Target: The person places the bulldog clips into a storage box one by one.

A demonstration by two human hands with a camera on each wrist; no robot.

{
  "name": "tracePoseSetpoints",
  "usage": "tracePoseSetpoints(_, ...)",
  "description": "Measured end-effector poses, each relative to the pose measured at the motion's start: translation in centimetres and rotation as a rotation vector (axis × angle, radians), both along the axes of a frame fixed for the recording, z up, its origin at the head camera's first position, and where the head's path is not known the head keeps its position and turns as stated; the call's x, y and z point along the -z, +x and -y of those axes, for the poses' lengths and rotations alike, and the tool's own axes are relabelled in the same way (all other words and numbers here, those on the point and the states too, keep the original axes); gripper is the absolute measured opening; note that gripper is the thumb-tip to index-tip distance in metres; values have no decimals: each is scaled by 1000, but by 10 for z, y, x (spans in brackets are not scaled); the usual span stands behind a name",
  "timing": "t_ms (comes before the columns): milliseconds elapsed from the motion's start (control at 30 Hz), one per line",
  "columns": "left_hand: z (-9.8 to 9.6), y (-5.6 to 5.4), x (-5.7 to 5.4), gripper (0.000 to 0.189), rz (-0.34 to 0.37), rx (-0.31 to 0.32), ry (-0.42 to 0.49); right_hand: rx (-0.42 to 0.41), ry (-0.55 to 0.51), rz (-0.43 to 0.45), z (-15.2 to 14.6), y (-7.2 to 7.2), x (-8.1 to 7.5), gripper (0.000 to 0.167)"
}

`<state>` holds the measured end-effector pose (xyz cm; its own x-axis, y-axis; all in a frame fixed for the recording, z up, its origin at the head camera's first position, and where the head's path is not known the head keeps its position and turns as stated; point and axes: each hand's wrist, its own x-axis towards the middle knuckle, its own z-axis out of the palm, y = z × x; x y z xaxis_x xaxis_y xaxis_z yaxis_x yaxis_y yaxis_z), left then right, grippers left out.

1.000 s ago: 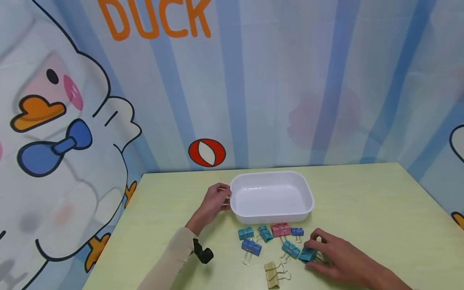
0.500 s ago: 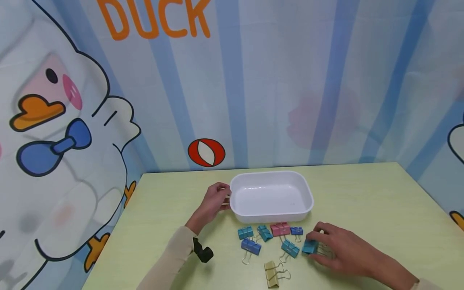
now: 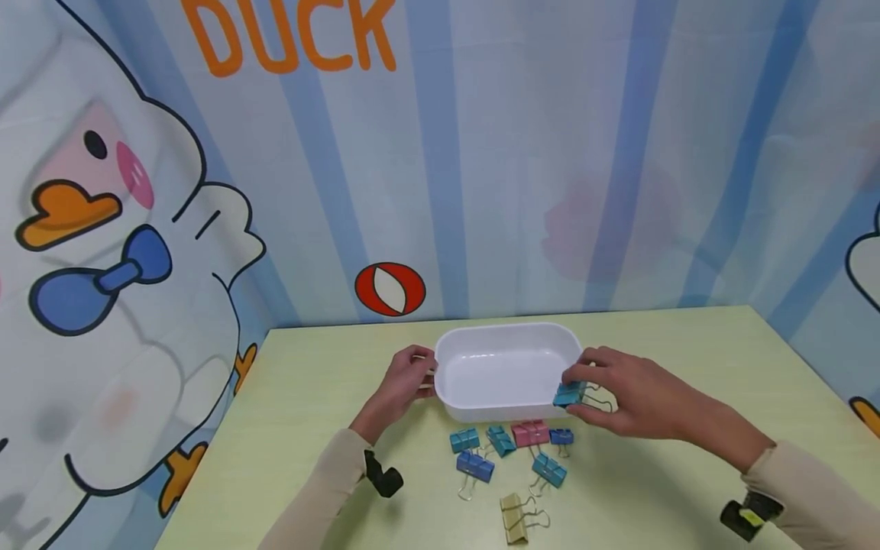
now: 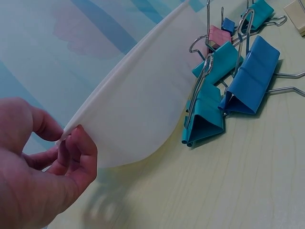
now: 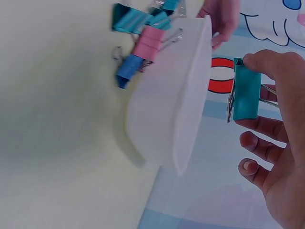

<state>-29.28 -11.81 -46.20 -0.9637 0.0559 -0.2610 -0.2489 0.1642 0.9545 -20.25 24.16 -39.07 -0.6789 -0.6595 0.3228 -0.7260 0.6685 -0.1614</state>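
My left hand [image 3: 406, 378] pinches the left rim of a white plastic tub [image 3: 509, 374]; in the left wrist view, thumb and fingers meet at its edge. My right hand [image 3: 632, 389] holds a teal binder clip [image 5: 247, 90] between thumb and fingers, raised at the tub's front right corner. In the head view that clip overlaps the rim. Just in front of the tub lie teal clips, a pink binder clip [image 3: 530, 433], a small blue binder clip [image 3: 561, 436] and a larger blue binder clip [image 3: 475, 466]. A yellow binder clip [image 3: 513, 518] lies nearest me.
The pale yellow table [image 3: 330, 382] ends at a striped, duck-printed curtain [image 3: 509, 191] behind the tub. Small black wrist cameras are strapped on both sleeves. Another teal clip [image 3: 549, 470] lies between the pink and yellow ones.
My right hand has lifted the teal binder clip from the right of the group and carried it up and away from me to the tub's corner. The left hand stays at the rim.
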Motion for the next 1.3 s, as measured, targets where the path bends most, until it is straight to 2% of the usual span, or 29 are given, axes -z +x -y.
tracePoseSetpoints(133,0,-1,0,31,0,6,2,0,6,1,13,-16,-13,31)
tracePoseSetpoints(333,2,-2,1,30,-4,23,0,-13,-1,12,34,-38,-25,29)
tracePoseSetpoints(500,1,-2,1,30,-11,24,3,-26,-28,56,47,-54,-34,26)
tracePoseSetpoints(767,0,-1,0,30,-17,36,13,-5,-39,108,58,-72,-36,28)
tracePoseSetpoints(1033,1,-1,1,29,-22,31,12,65,-28,126,55,-75,-37,60)
tracePoseSetpoints(1300,2,-2,2,31,-26,39,17,71,-15,125,45,-60,-32,60)
